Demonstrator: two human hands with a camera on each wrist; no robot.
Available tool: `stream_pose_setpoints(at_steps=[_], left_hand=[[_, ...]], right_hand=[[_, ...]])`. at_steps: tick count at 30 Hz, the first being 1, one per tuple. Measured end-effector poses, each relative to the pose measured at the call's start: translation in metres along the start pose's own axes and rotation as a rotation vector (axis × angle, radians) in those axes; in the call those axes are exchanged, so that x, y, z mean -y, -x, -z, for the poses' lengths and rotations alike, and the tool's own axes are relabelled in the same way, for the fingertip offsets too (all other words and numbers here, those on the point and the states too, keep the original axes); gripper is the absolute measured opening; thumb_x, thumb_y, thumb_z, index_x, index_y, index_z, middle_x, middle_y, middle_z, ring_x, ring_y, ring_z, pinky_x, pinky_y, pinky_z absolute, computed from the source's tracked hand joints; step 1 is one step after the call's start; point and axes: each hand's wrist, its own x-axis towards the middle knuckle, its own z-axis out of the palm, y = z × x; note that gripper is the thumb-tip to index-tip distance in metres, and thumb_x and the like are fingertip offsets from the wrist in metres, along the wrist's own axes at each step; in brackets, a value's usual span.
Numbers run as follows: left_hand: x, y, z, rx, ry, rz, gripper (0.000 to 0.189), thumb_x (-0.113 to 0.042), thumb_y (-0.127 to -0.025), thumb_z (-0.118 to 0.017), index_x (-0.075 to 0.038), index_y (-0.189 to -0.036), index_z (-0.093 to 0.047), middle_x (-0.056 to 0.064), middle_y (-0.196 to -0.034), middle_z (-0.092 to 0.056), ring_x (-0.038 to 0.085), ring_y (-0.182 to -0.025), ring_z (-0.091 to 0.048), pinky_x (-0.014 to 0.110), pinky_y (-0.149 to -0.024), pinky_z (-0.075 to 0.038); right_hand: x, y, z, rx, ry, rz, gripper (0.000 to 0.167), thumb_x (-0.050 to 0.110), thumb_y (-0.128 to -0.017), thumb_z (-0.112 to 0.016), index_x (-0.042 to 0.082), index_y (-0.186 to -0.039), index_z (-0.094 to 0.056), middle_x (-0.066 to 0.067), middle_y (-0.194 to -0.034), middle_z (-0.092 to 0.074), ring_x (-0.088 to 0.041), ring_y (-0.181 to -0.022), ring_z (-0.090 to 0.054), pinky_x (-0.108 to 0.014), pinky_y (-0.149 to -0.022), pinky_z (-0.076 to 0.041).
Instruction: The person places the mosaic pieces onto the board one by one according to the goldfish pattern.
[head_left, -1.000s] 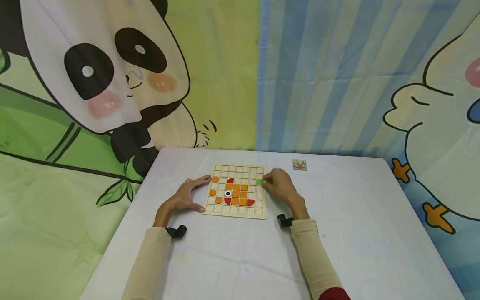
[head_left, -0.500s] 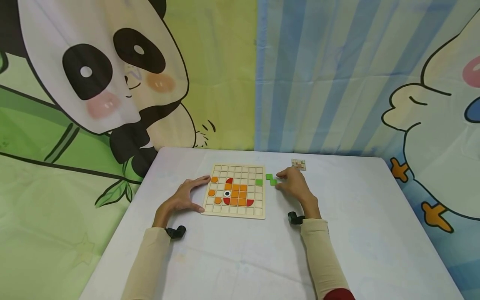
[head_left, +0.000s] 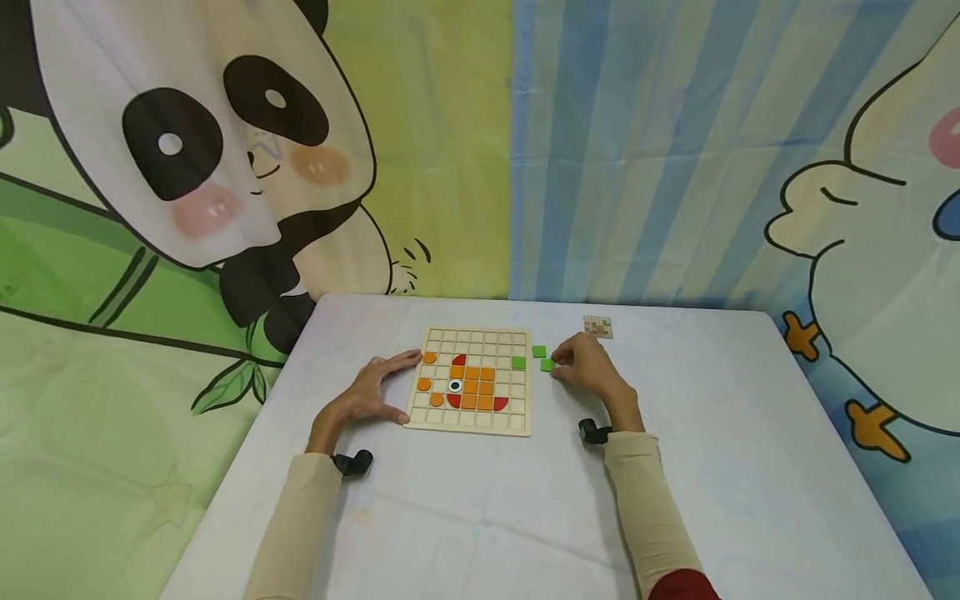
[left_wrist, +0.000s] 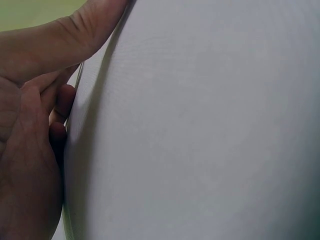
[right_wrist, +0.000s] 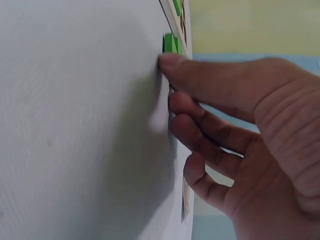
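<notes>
A square wooden grid board (head_left: 491, 423) lies on the table in the head view. It carries orange and red tiles (head_left: 478, 389), an eye disc, several orange discs (head_left: 430, 357) along its left and one green tile (head_left: 518, 363) at the right. My left hand (head_left: 366, 392), thumb and forefinger spread wide, steadies the board's left edge; its remaining fingers tuck behind the thumb in the left wrist view. To the right of the board lie two loose green square tiles (head_left: 539, 352). My right hand (head_left: 588, 364) pinches the nearer one (right_wrist: 168, 43) at its edge; the thumb hides the forefingertip in the right wrist view.
A small pattern card (head_left: 597, 327) lies at the back, beyond the right hand. White cloth covers the table (head_left: 465, 517). Behind it hangs a printed curtain (head_left: 637, 150) with cartoon animals.
The right hand left the green tile on the board and moved right to the loose green tiles, its fingertips drawing closer together. The left hand stayed at the board's edge.
</notes>
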Motion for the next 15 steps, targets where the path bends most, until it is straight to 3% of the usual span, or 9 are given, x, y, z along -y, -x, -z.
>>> stream_pose_setpoints(at_steps=[7,15], left_hand=[[-0.001,0.001,0.001,-0.004,0.004,0.003,0.122,-0.031,-0.063,-0.108,-0.019,-0.167,-0.047,0.004,-0.180,-0.036,0.035,-0.143,-0.043,0.067,-0.120,-0.030],[-0.003,0.002,0.000,-0.001,0.015,0.021,0.121,-0.028,-0.063,-0.108,-0.021,-0.167,-0.047,0.001,-0.180,-0.036,0.035,-0.145,-0.042,0.068,-0.123,-0.030]], right_hand=[[0.001,0.002,0.002,0.023,-0.027,0.069,0.021,0.005,-0.084,-0.091,-0.001,-0.103,-0.084,-0.010,-0.091,-0.080,-0.020,-0.082,-0.068,-0.038,-0.079,-0.055],[0.008,-0.002,-0.009,-0.004,-0.029,0.061,0.020,0.010,-0.084,-0.091,0.004,-0.102,-0.084,-0.008,-0.097,-0.081,-0.019,-0.086,-0.068,-0.038,-0.083,-0.056]])
